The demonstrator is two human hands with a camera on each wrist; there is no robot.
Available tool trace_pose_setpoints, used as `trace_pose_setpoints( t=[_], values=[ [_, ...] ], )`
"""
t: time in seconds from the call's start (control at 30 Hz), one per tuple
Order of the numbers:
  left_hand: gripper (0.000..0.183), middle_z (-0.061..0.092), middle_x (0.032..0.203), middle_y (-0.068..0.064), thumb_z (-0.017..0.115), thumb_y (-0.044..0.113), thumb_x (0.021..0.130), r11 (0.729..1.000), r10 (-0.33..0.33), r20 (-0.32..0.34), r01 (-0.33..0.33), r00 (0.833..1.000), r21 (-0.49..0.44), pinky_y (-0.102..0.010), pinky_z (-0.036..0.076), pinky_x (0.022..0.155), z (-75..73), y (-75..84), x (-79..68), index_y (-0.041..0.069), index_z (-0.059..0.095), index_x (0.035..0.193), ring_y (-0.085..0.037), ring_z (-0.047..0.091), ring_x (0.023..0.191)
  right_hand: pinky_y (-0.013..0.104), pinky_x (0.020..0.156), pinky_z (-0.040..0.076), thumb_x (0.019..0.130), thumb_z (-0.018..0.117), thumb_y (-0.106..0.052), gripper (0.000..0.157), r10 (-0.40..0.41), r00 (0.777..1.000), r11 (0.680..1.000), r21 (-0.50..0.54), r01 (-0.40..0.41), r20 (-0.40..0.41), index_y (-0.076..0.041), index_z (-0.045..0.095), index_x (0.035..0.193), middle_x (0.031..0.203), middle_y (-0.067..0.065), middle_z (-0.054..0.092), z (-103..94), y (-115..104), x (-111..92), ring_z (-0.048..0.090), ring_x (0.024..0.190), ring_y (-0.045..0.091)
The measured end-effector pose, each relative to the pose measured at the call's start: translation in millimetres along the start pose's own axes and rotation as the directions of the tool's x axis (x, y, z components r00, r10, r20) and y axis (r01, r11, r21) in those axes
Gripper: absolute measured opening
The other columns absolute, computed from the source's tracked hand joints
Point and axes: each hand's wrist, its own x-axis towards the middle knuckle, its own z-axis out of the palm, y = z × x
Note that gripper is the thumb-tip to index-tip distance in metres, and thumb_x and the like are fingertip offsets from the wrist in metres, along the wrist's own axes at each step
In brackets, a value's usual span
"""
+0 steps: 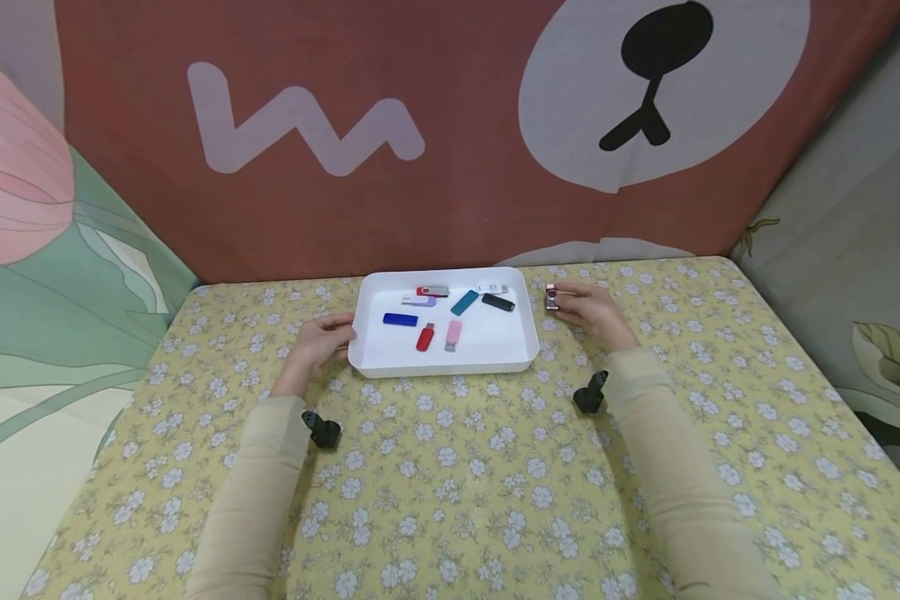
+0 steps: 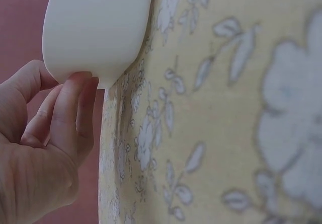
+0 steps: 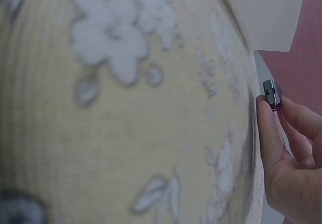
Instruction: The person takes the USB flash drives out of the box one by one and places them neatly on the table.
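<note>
A white tray (image 1: 378, 360) stands on the flowered cloth with several USB flash drives in it. At its left end my left hand (image 1: 322, 340) grips the rim; in the left wrist view the fingers (image 2: 70, 103) press on the outer wall, and the thumb reaches the rim. Just beyond the tray's right end, my right hand (image 1: 588, 310) pinches a dark red USB flash drive (image 1: 551, 298) with a metal swivel cover between thumb and fingers. The right wrist view shows its metal end (image 3: 272, 94) pointing out past the fingertips.
Inside the tray lie a blue flash drive (image 1: 400, 320), a red one (image 1: 425, 337), a pink one (image 1: 453, 335), a teal one (image 1: 464, 302), a black one (image 1: 498, 302) and others. A brown cloth backdrop (image 1: 307, 225) rises behind the table's far edge.
</note>
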Motion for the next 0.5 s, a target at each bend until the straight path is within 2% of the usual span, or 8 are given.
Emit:
trace_pose_setpoints(
  t=[0.1,0.2,0.33,0.5],
  values=[
    [0.049,0.052,0.138,-0.019,0.056,0.013,0.093,1.0,-0.001,-0.001,0.001,1.0,0.004,-0.015,0.054,0.068,0.0,-0.2,0.5,0.008,0.048,0.141,0.0,0.061,0.073,0.015,0.089,0.051,0.099,0.048,-0.01,0.053,-0.009,1.0,1.0,-0.022,0.009,0.005,-0.003,0.032,0.148,0.152,0.02,0.034,-0.5,2.5,1.4,0.059,0.094,0.003],
    [0.049,0.052,0.138,-0.018,0.056,0.013,0.093,1.0,-0.009,-0.005,0.009,1.0,0.011,-0.015,0.054,0.066,0.1,0.1,0.8,0.008,0.048,0.141,-0.001,0.06,0.073,0.015,0.088,0.051,0.099,0.048,-0.01,0.052,-0.009,1.0,0.999,-0.043,0.009,0.009,-0.002,0.032,0.148,0.151,0.021,0.034,-0.4,4.4,2.3,0.058,0.096,0.004],
    [0.049,0.053,0.137,-0.016,0.056,0.013,0.092,1.0,-0.024,-0.01,0.024,1.0,0.009,-0.016,0.054,0.067,0.2,-0.1,1.1,0.009,0.049,0.14,-0.002,0.061,0.076,0.016,0.091,0.05,0.1,0.047,-0.011,0.051,-0.006,1.0,0.998,-0.065,0.006,0.008,-0.002,0.033,0.148,0.151,0.02,0.036,0.8,6.0,2.4,0.057,0.111,0.015],
    [0.049,0.053,0.137,-0.014,0.056,0.015,0.092,0.999,-0.032,-0.016,0.032,0.999,0.019,-0.016,0.054,0.068,0.1,0.1,1.7,0.011,0.049,0.14,-0.006,0.061,0.082,0.015,0.092,0.05,0.1,0.047,-0.012,0.051,-0.019,1.0,0.996,-0.089,0.019,0.002,-0.001,0.033,0.148,0.15,0.021,0.036,2.6,5.9,2.7,0.045,0.132,0.029]
  ],
)
